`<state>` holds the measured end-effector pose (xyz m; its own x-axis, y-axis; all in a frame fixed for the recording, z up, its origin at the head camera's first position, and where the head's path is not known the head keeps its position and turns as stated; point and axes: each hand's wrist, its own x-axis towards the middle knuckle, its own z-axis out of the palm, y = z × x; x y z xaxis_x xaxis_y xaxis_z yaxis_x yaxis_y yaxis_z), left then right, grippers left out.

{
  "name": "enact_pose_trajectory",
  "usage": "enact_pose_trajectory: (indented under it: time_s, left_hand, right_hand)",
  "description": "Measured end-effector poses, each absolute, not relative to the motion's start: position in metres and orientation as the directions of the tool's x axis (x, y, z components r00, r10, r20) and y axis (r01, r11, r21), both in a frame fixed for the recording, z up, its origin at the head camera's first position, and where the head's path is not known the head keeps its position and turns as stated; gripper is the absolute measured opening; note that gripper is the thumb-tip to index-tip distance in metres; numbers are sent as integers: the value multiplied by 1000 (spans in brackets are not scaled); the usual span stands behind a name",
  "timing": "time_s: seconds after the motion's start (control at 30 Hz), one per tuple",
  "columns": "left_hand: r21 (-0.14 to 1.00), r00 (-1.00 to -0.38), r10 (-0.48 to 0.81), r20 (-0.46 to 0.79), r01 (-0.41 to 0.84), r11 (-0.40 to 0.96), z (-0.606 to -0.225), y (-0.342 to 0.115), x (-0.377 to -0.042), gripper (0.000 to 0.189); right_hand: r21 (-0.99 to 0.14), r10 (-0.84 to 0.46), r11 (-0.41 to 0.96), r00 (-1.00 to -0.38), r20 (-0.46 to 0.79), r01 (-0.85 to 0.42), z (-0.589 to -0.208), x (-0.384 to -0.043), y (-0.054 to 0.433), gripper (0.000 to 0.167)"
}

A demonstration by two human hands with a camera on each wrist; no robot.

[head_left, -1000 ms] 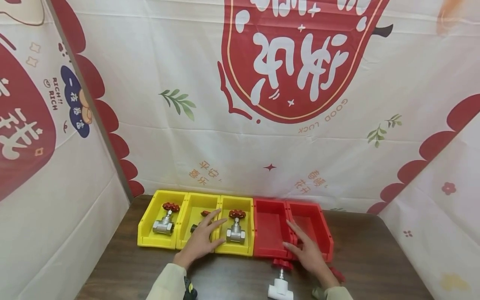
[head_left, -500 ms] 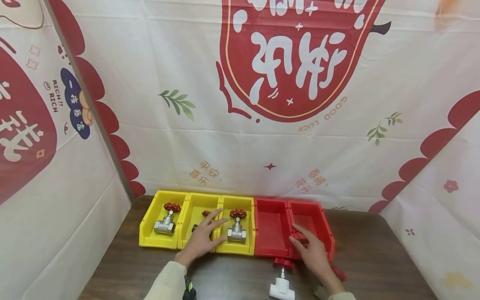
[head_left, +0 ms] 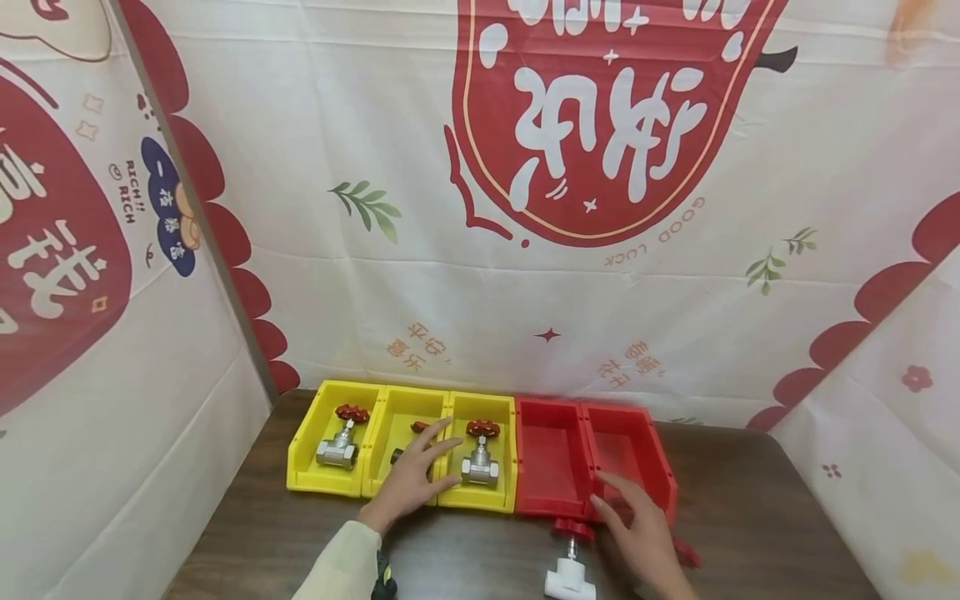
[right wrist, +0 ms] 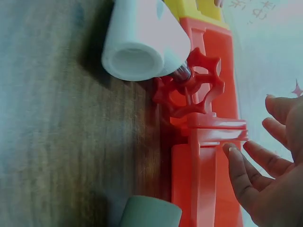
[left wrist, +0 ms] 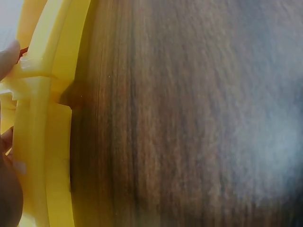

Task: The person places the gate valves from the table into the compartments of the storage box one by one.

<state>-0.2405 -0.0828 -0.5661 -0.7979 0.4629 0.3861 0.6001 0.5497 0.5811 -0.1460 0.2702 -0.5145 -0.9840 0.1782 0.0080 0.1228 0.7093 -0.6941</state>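
Observation:
My left hand [head_left: 408,483] rests over the front of the middle yellow bin [head_left: 375,479], fingers spread toward the third one. Under it, a valve with a red handwheel [head_left: 422,427] is mostly hidden. Metal gate valves with red handwheels lie in the left yellow bin [head_left: 337,450] and the right yellow bin [head_left: 480,468]. My right hand [head_left: 643,533], fingers loosely extended and holding nothing, hovers at the front of the right red bin [head_left: 663,475]. Left of it, a white plastic valve [head_left: 570,577] with a red handwheel [right wrist: 189,90] lies on the table.
A grey-green pipe end [right wrist: 150,213] shows on the table in the right wrist view. Beside my right wrist is a red handle piece [head_left: 686,552]. The left red bin [head_left: 551,450] adjoins the yellow row. A printed cloth [head_left: 480,317] stands behind the bins on the brown table [head_left: 735,500].
My right hand has drawn back from over the red bins toward the front right. My left hand keeps its place over the yellow bins. The head view has shifted slightly.

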Motion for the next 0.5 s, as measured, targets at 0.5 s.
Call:
enact_pose_trajectory:
  time_s: [0.5]
  left_hand:
    - [591, -819, 450, 357, 571, 570, -565, -81, -242, 57]
  right_hand:
    - [-560, 150, 800, -976, -160, 215, -510, -94, 247, 56]
